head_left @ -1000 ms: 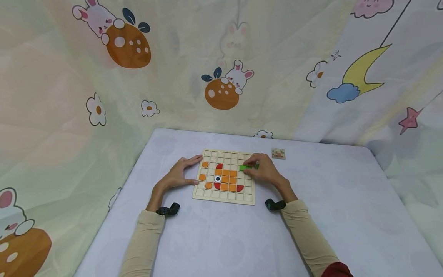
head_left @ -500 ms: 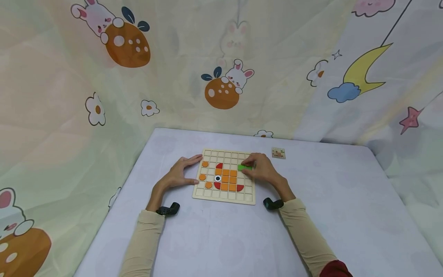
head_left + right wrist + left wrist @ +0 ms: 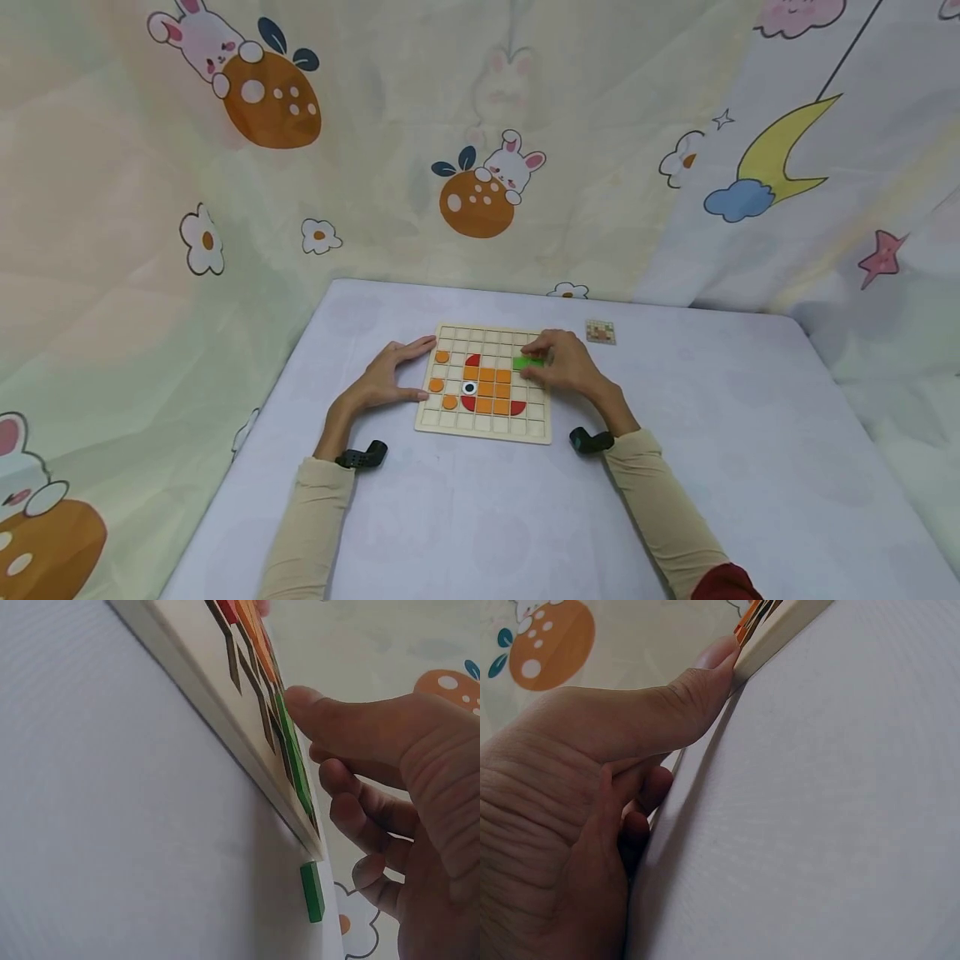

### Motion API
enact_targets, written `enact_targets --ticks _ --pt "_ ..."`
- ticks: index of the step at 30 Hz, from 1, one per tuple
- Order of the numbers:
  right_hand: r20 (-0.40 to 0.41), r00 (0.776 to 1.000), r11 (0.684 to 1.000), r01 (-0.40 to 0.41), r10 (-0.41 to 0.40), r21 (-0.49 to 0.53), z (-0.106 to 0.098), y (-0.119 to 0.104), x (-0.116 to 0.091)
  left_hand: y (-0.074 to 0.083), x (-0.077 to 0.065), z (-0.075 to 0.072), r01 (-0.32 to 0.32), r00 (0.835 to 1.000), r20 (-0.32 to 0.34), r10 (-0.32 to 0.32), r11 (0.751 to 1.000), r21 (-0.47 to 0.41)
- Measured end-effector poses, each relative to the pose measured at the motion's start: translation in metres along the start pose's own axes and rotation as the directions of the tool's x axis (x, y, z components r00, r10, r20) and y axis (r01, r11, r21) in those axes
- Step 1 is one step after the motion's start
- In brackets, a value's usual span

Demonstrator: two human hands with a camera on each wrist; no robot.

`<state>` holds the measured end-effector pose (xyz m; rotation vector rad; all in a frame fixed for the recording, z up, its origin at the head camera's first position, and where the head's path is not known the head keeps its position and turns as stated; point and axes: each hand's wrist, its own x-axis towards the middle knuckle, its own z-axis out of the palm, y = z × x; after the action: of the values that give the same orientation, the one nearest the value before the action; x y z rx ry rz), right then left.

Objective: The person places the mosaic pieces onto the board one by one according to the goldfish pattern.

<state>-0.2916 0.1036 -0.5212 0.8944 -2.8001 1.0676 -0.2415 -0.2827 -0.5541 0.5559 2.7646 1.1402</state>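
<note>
A pale wooden grid board lies on the white-covered table. My left hand rests at its left side, thumb and forefinger spread along the edge. Over the board's right part, my right hand pinches a flat green block between thumb and forefinger. The right wrist view shows that green strip lying along the board's surface under the thumb tip. Orange squares fill the middle cells, with red quarter-round pieces at their corners and a black-and-white eye piece on their left.
Orange discs sit in the board's left columns. A second green block lies on the table just off the board's edge, hidden by my hand in the head view. A small patterned card lies behind, toward the right. Printed fabric hangs behind the table.
My right hand has shifted slightly left with the green block, then stayed nearly still over the same cells. The left hand keeps its place at the board's edge.
</note>
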Motion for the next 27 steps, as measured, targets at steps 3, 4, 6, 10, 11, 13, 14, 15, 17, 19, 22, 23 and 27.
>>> enact_targets --ticks 3,4,6,10,11,13,14,15,17,19,22,23,27 --pt "-0.015 1.000 1.000 0.009 -0.009 -0.016 -0.004 0.002 -0.001 -0.001 -0.002 0.000 0.009 1.000 0.002 -0.009 1.000 0.001" --pt "-0.018 1.000 1.000 0.007 -0.007 -0.022 -0.006 0.003 -0.001 -0.001 -0.002 0.000 0.011 1.000 0.004 -0.011 1.000 0.001" --pt "-0.019 1.000 1.000 0.001 -0.002 -0.021 -0.009 0.006 -0.003 -0.001 -0.003 0.000 0.014 1.000 0.005 -0.014 1.000 -0.003" --pt "-0.020 0.999 0.999 -0.028 0.027 -0.040 -0.018 0.015 -0.007 0.000 -0.005 0.000 0.011 1.000 -0.002 -0.011 1.000 -0.007" --pt "-0.022 0.999 0.998 -0.037 0.036 -0.046 -0.020 0.017 -0.008 0.000 -0.005 0.000 0.008 1.000 -0.004 -0.008 1.000 -0.005" --pt "-0.025 0.998 0.997 -0.061 0.060 -0.054 -0.024 0.023 -0.011 0.000 -0.005 0.000 0.003 1.000 -0.003 -0.003 1.000 -0.003" --pt "-0.027 0.997 0.996 -0.070 0.069 -0.057 -0.026 0.026 -0.012 0.000 -0.005 -0.001 0.000 1.000 -0.001 0.000 1.000 -0.004" --pt "-0.025 0.996 0.995 -0.081 0.080 -0.052 -0.028 0.028 -0.013 0.000 -0.004 -0.001 -0.003 1.000 -0.001 0.003 1.000 -0.005" --pt "-0.023 0.995 0.994 -0.102 0.101 -0.042 -0.033 0.033 -0.016 0.001 -0.004 -0.001 -0.006 1.000 0.000 0.006 1.000 -0.008" --pt "-0.020 0.993 0.993 -0.116 0.115 -0.037 -0.037 0.037 -0.019 0.000 -0.003 -0.001 -0.010 1.000 -0.001 0.010 1.000 -0.007" --pt "-0.006 0.991 0.991 -0.132 0.132 -0.032 -0.042 0.041 -0.022 -0.001 -0.003 -0.001 -0.013 1.000 -0.004 0.013 1.000 0.002" --pt "0.000 0.991 0.991 -0.132 0.132 -0.029 -0.044 0.042 -0.023 0.000 -0.003 -0.001 -0.013 1.000 -0.002 0.013 1.000 0.002" --pt "0.030 0.991 0.991 -0.131 0.132 -0.026 -0.046 0.045 -0.025 0.000 -0.002 -0.002 -0.005 1.000 0.002 0.005 1.000 -0.007"
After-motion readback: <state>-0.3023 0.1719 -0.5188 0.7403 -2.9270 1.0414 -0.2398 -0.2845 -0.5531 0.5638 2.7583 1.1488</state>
